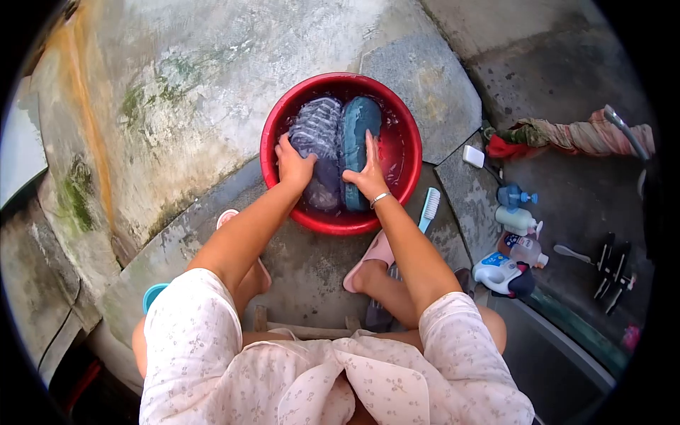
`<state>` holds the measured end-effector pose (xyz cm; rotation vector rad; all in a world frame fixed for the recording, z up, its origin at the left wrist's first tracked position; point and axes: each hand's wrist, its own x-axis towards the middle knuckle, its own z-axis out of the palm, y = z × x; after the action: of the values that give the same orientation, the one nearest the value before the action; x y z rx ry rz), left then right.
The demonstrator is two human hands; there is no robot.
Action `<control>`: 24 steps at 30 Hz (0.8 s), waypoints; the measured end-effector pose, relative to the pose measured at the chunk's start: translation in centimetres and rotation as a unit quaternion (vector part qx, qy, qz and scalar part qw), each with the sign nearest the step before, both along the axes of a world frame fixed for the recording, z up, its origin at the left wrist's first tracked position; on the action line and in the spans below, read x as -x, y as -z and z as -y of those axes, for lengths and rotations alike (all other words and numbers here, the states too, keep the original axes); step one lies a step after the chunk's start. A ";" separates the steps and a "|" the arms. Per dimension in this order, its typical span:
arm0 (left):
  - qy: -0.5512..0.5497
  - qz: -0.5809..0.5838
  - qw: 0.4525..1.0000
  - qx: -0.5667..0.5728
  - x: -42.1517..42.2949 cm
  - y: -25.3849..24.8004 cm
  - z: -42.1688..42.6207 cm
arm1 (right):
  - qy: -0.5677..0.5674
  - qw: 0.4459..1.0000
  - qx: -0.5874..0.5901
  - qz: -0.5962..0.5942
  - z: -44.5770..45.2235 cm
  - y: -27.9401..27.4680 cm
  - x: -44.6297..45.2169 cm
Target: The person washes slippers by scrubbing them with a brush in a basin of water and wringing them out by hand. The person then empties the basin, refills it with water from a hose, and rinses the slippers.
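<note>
In the head view, a red basin point(270, 152) of water stands on the concrete in front of my feet. Two wet slippers lie in it side by side. The left one is a dark grey slipper point(319, 131) with a ridged, sudsy surface facing up. Beside it, the teal slipper point(360, 120) rests on its edge. My left hand point(294, 161) is closed on the grey slipper's near left side, thumb on top. My right hand point(368, 173) grips the teal slipper, thumb on its left side and fingers along its right; a bracelet circles that wrist.
A light blue scrubbing brush point(429, 207) leans near my right foot in a pink slipper point(375, 256). Further right are a white block point(473, 156), several bottles, a detergent jug point(496, 273) and a twisted cloth point(567, 137). A turquoise bowl point(151, 295) sits at left.
</note>
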<state>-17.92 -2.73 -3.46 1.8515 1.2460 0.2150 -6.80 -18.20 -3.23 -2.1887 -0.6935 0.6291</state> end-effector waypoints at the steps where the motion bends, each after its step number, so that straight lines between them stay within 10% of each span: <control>1: -0.020 -0.028 0.998 0.048 0.1 1.3 -0.1 | 0.033 0.995 -0.053 -0.081 0.1 -0.5 -0.4; 4: -0.040 -0.007 0.994 0.097 0.8 1.1 -0.5 | 0.135 0.929 -0.157 -0.307 -0.5 -5.9 -0.4; 12: 0.046 0.024 0.997 -0.055 -0.2 -6.3 0.2 | 0.180 0.902 -0.208 -0.331 1.4 -7.9 -0.3; 16: 0.161 0.142 0.958 -0.192 -0.8 -6.9 1.4 | 0.109 0.961 -0.171 -0.190 0.4 -7.5 1.2; 24: 0.304 0.159 0.933 -0.106 -1.3 -3.3 2.2 | 0.004 0.999 -0.031 0.041 0.9 -4.1 1.2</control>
<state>-16.64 -4.96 -0.16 2.1893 0.4051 0.2972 -8.01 -19.13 0.82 -2.1684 -0.7365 0.5084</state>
